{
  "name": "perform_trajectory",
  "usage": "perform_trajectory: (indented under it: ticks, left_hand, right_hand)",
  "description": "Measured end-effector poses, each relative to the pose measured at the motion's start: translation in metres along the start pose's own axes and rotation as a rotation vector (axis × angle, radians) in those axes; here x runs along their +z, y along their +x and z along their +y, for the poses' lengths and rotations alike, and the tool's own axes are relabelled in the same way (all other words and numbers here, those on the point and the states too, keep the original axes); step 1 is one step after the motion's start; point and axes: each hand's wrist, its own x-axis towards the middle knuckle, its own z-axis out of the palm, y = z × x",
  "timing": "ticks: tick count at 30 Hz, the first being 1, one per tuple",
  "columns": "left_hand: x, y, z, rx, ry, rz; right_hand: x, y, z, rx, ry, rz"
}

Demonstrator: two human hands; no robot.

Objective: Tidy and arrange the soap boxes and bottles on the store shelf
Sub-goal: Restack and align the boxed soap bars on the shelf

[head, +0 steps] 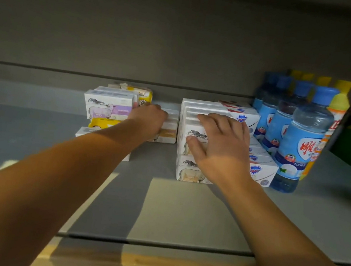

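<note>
**Operator:** While both arms reach onto the grey metal store shelf [34,135], what is the state of each hand?

**Technician:** The right hand [220,146] lies flat, fingers spread and straight, on the tall stack of white cardboard soap boxes printed with a sheep [187,170]. It presses the stack and grasps nothing. The left hand [149,120] reaches to the short stack of white and yellow soap boxes [167,136] just left of the tall stack. Its fingers are hidden behind its back, so whether it grips a box cannot be told.

**Operator:** What appears finished?

**Technician:** The tall stack stands squared. Just right of it, a row of white soap boxes with a blue shield logo [259,169] runs front to back in line. Further right, the clear plastic bottles with blue caps and blue labels [299,141] stand upright in a row, with yellow-capped bottles [338,104] beside them.

**Operator:** What remains?

**Technician:** Left of the tall stack, the lavender-labelled white soap boxes [108,107], a yellow wrapped soap bar [103,122] and a yellow-ended packet at the back [143,96] lie at mixed angles and heights. By estimate, the right portion is done; the left group needs sorting.
</note>
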Motion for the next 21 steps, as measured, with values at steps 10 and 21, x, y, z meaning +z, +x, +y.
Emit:
perform_trajectory:
  ticks: [10, 21]
  left_hand:
    - [0.006, 0.014, 0.007, 0.055, 0.062, 0.057]
    - [0.004, 0.015, 0.006, 0.021, -0.019, 0.011]
  right_hand:
    - [0.007, -0.001, -0.001, 0.008, 0.059, 0.070]
    - [0.002, -0.001, -0.001, 0.022, 0.025, 0.012]
